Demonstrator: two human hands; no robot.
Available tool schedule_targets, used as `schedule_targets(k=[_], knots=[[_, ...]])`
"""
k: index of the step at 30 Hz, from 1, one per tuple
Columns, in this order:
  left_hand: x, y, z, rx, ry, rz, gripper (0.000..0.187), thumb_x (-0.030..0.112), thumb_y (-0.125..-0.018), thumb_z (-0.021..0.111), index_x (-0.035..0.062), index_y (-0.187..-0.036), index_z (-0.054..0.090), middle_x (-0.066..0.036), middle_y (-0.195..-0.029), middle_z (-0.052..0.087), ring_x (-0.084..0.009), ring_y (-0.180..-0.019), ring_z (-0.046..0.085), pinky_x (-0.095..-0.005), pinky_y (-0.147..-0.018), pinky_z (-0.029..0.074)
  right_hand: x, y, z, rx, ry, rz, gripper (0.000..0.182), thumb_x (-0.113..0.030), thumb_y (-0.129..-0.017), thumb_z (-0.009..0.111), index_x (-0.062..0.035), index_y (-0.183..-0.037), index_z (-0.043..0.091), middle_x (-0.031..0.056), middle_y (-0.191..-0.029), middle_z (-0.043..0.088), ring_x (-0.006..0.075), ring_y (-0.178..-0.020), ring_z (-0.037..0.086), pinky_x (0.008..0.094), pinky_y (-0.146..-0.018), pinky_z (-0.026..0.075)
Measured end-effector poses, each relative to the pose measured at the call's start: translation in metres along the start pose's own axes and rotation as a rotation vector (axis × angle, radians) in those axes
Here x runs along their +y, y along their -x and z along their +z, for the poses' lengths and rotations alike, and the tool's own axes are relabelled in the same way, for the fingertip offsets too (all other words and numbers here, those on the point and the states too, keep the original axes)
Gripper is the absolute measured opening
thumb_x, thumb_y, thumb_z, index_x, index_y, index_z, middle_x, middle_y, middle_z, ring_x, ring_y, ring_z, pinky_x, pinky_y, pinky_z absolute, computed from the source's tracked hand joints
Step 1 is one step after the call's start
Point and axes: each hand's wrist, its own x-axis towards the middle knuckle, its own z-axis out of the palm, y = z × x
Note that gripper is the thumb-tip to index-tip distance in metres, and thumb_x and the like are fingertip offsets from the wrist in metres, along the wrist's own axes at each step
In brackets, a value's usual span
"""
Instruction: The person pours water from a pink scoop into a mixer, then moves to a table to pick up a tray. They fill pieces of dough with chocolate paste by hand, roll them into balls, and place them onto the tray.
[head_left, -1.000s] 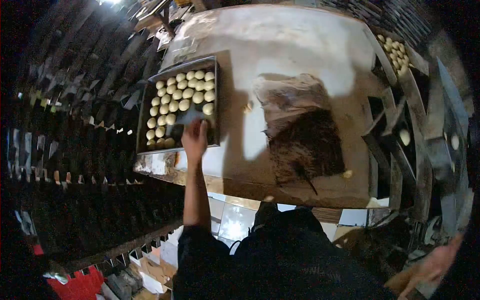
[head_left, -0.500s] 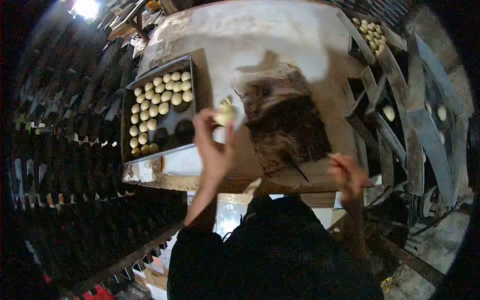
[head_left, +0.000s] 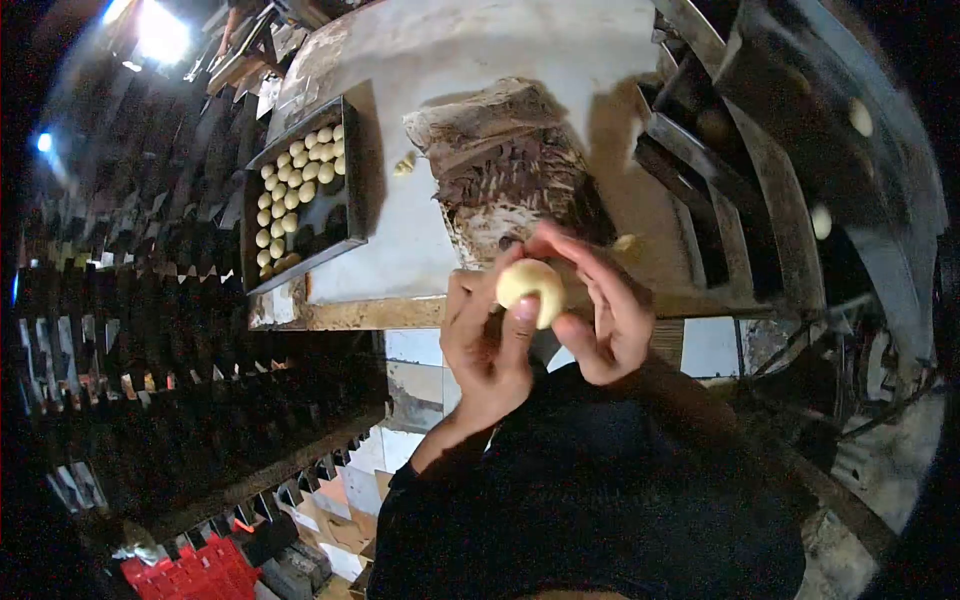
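Near the table's front edge, a pale, round dough ball is between my two hands. My left hand grips it from the left, its thumb pressed on the front of the ball. My right hand curves around the right side, with thumb and fingertips at the ball and a gap by the palm. A dark bit shows by the left fingertips. Just beyond lies a slab of dark brown, paste-like filling, its near edge partly hidden by my hands.
On the left of the table stands a metal tray with several dough balls. A dough scrap lies beside the filling. Dark metal trays lean at the right, some holding dough balls. A red crate is at lower left.
My left hand has brought the dough ball right and nearer my body. My right hand has come left from the table's right side to meet it. The camera view has shifted.
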Motion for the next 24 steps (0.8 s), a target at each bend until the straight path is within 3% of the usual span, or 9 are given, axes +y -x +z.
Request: schedule_targets(k=[4,7,10,12,14,18,20,22,24], knots=[[-0.013,0.034,0.015,0.145,0.205,0.207,0.056,0.015,-0.086,0.065,-0.0005,-0.136,0.044,-0.013,-0.11,0.048,-0.0202,-0.098,0.051,-0.0308,-0.081,0.044,-0.012,0.019,0.019,0.202,0.121,-0.043,0.024,-0.013,-0.089,0.062,0.0008,-0.108,0.061,0.0103,-0.093,0.067,0.0179,-0.083,0.065,0.029,-0.076,0.049],[-0.01,0.04,-0.011,-0.105,0.304,-0.008,0.055,0.029,-0.094,0.052,-0.0065,-0.134,0.038,-0.015,-0.117,0.049,-0.0244,-0.112,0.049,-0.0326,-0.091,0.042,0.008,0.031,0.057,0.259,0.207,-0.064,0.017,-0.014,-0.094,0.053,-0.0017,-0.103,0.061,0.0069,-0.086,0.065,0.0124,-0.077,0.061,0.0263,-0.07,0.048],[-0.028,0.06,-0.062,-0.083,0.124,-0.276,0.032,0.025,-0.098,0.049,-0.0037,-0.105,0.06,-0.005,-0.086,0.064,-0.0119,-0.081,0.057,-0.0251,-0.074,0.044,0.052,0.04,0.105,0.09,0.038,0.18,0.018,-0.015,-0.097,0.048,-0.0026,-0.103,0.06,0.0087,-0.082,0.062,0.016,-0.074,0.059,0.0274,-0.069,0.046],[-0.029,0.073,-0.101,0.015,0.089,-0.353,0.031,0.026,-0.097,0.052,-0.003,-0.1,0.062,-0.005,-0.084,0.064,-0.0113,-0.078,0.056,-0.0255,-0.07,0.044,0.073,0.045,0.131,-0.075,0.304,0.044,0.022,-0.019,-0.098,0.046,-0.0012,-0.095,0.057,0.0114,-0.08,0.056,0.0269,-0.073,0.054,0.0348,-0.073,0.044],[-0.068,0.085,-0.145,0.142,0.745,-0.707,0.027,0.024,-0.093,0.059,0.0003,-0.106,0.063,-0.006,-0.098,0.065,-0.0143,-0.082,0.059,-0.0312,-0.078,0.049,0.081,0.05,0.158,-0.115,0.354,-0.035,0.025,-0.022,-0.098,0.042,-0.0011,-0.095,0.056,0.0148,-0.094,0.054,0.0323,-0.087,0.052,0.0394,-0.082,0.04],[-0.092,0.119,-0.162,0.091,0.838,-0.82,0.027,0.023,-0.093,0.059,0.0006,-0.107,0.061,-0.01,-0.102,0.064,-0.0167,-0.084,0.061,-0.0279,-0.073,0.053,0.094,0.079,0.185,-0.244,0.425,-0.01,0.032,-0.028,-0.099,0.04,-0.0011,-0.103,0.056,0.015,-0.103,0.052,0.0314,-0.097,0.049,0.0391,-0.089,0.038],[-0.104,0.126,-0.176,-0.02,1.046,-0.93,0.031,0.021,-0.094,0.056,-0.0034,-0.115,0.057,-0.013,-0.106,0.064,-0.0191,-0.091,0.065,-0.0256,-0.073,0.058,0.076,0.088,0.184,-0.139,0.075,0.375,0.038,-0.037,-0.099,0.042,-0.0037,-0.104,0.058,0.0125,-0.099,0.052,0.0251,-0.089,0.053,0.0399,-0.083,0.042],[-0.109,0.122,-0.183,-0.082,1.129,-0.987,0.036,0.02,-0.095,0.054,-0.0063,-0.119,0.053,-0.016,-0.112,0.062,-0.022,-0.098,0.064,-0.0306,-0.081,0.058,0.147,0.096,0.139,0.058,0.689,0.089,0.024,-0.014,-0.084,0.06,-0.0021,-0.104,0.054,0.0176,-0.095,0.054,0.0311,-0.089,0.056,0.0418,-0.085,0.044],[-0.12,0.118,-0.186,-0.139,1.123,-0.938,0.032,0.014,-0.094,0.055,-0.0057,-0.119,0.053,-0.016,-0.116,0.06,-0.0237,-0.104,0.062,-0.0347,-0.088,0.055,0.159,0.084,0.083,0.094,1.052,0.046,0.026,-0.004,-0.078,0.057,0.0007,-0.101,0.045,0.0194,-0.087,0.048,0.0342,-0.083,0.052,0.0437,-0.077,0.043]])
